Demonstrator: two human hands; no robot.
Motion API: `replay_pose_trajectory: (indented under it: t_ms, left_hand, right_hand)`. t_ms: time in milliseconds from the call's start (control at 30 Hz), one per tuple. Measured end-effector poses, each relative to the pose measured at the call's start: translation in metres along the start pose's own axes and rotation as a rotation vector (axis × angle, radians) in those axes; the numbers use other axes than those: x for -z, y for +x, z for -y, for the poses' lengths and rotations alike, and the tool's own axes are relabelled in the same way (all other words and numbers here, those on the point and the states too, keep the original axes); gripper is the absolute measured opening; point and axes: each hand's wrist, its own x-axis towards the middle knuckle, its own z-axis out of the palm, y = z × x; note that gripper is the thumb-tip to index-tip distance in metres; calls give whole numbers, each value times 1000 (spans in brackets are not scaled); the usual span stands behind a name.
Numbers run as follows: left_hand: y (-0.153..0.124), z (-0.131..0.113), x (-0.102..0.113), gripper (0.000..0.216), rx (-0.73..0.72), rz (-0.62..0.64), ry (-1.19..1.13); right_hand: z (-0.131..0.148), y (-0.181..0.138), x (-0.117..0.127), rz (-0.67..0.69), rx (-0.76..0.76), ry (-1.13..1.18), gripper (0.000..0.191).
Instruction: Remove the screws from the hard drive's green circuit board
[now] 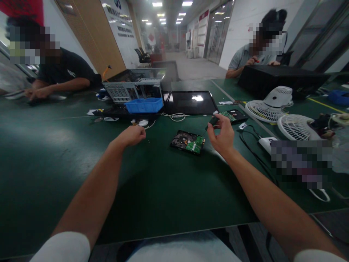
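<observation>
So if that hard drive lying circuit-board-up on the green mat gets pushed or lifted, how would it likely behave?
The hard drive looks like a flat, rigid slab, so it would probably slide rather than roll or tip. Its metal body suggests some heft for its size. The exposed green board faces up, so it is likely fragile to rough gripping. The right hand holds a screwdriver just above it.
</observation>
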Motion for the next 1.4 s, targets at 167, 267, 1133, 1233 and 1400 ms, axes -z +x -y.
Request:
replay_pose_trajectory:
  t_ms: [167,267,1133,1233,1400]
  left_hand:
    - [-6,-32,13,14,-131,-90,-46]
    - [-11,-62,15,14,-227,-95,-79]
    - [-3,-221,-24,25,-760,-183,93]
    - [-3,-223,-24,26,-767,-188,117]
    - [-3,-223,-24,28,-774,-184,126]
  right_hand:
    - [-1,0,-1,-4,-8,9,45]
    - [0,0,-1,-1,-8,14,45]
    - [1,-1,-3,9,-4,33,43]
    - [2,-1,-3,5,-2,28,43]
    - [2,-1,-3,3,-3,52,43]
